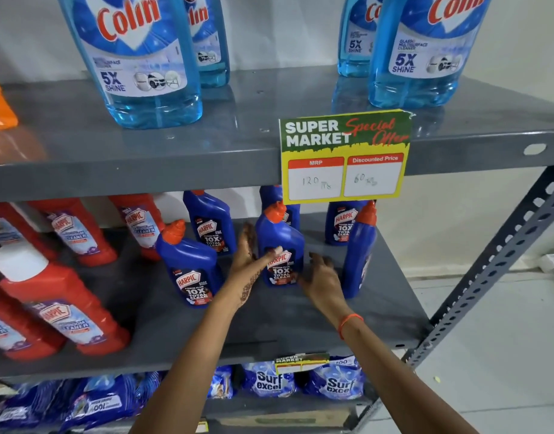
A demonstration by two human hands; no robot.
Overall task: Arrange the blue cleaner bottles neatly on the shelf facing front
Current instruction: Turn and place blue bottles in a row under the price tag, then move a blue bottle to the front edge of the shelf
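Note:
Several blue Harpic cleaner bottles with orange caps stand on the grey middle shelf (347,314). My left hand (245,255) grips the middle bottle (278,236) from its left side, thumb across the label, which faces front. My right hand (321,277) is at that bottle's lower right with fingers spread, touching or nearly touching its base. A front-left bottle (191,270) and a back-left bottle (211,225) face front. A back-right bottle (339,225) shows its label. The far-right bottle (360,255) is turned sideways, label mostly hidden. Another bottle (271,194) stands behind, partly hidden.
Red Harpic bottles (65,302) fill the shelf's left half. Light-blue Colin bottles (137,57) stand on the upper shelf, with a yellow price card (344,158) hanging from its edge. Surf Excel packs (269,380) lie below. A perforated steel brace (504,255) bounds the right side.

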